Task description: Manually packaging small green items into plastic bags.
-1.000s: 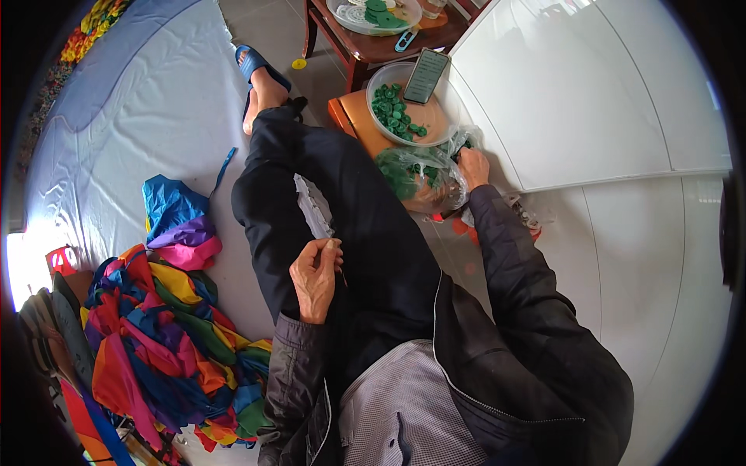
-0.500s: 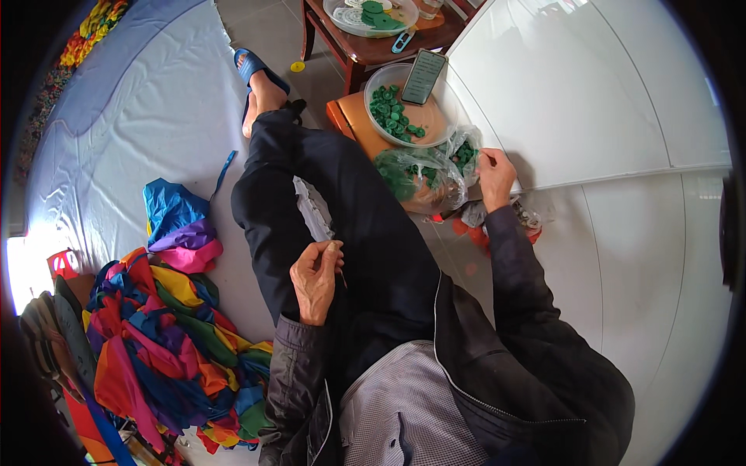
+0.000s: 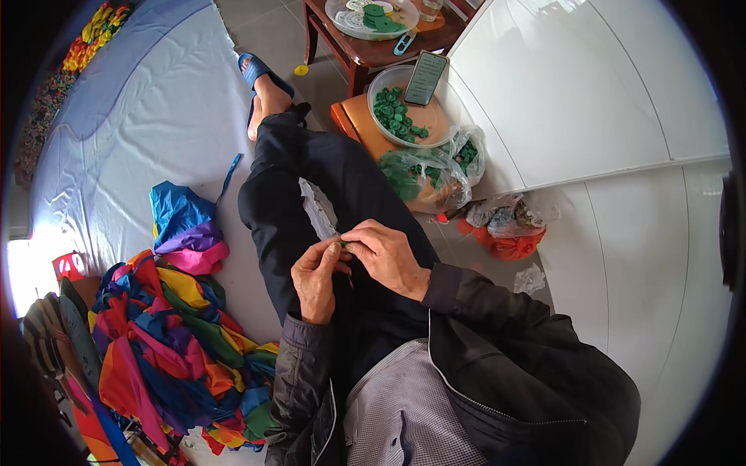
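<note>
My two hands meet over my lap with their fingertips together. A small green piece (image 3: 343,245) shows between them. My right hand (image 3: 391,260) is closed in a pinch on that piece. My left hand (image 3: 314,283) is also pinched, thumb against fingers, and what it grips is hidden. Just beyond my left fingertips, a pale crumpled strip (image 3: 318,210) lies along my dark trousers. To the right of my knees, a clear round tub (image 3: 428,124) holds several green disc-like pieces (image 3: 392,116). Two clear plastic bags with green pieces stand against it, a larger bag (image 3: 427,180) and a smaller bag (image 3: 468,155).
A phone (image 3: 426,78) leans in the tub, on an orange-brown seat (image 3: 350,124). Farther off, a dark wooden chair (image 3: 365,53) carries a tray (image 3: 342,25) of green and white discs. Colourful fabric (image 3: 167,342) heaps at left. Red bag (image 3: 517,245) sits right.
My right hand has come from beside the smaller bag of green pieces to my left hand over my lap. A green piece now shows at the fingertips. The left hand stays nearly in place.
</note>
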The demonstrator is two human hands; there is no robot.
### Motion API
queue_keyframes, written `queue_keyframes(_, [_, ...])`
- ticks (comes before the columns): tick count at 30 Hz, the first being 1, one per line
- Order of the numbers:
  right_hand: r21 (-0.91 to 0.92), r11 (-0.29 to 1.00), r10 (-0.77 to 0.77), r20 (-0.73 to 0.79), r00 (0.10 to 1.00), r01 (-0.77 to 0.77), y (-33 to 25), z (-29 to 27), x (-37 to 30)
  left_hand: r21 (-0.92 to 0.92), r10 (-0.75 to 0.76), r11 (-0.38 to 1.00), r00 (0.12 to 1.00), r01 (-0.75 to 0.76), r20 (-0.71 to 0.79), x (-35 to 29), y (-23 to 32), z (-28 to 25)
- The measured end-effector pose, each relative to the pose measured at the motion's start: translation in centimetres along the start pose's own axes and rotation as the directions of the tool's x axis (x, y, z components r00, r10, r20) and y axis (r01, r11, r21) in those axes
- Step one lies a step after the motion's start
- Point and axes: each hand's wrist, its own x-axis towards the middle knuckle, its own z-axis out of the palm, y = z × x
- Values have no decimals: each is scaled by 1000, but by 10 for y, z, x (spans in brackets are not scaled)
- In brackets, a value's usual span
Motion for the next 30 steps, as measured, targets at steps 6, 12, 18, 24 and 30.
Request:
queue_keyframes(6, [7,1000,14,53,998,-14,3,4,0,-69,-18,997,1000,17,-14,3,-2,-3])
queue_keyframes(12, [14,994,105,100,989,-107,5,6,-2,75,82,994,995,-78,-55,3,-5,0])
queue_keyframes(18, [41,987,151,111,982,-156,6,3,-1,295,215,937,975,-189,-60,0,-4,5])
queue_keyframes(24, [104,935,311,212,926,-338,7,-1,-1,408,280,882,959,-236,-50,-2,-2,8])
queue_keyframes(30, [141,839,458,338,823,-525,6,-8,5,450,321,850,947,-274,-28,-2,0,9])
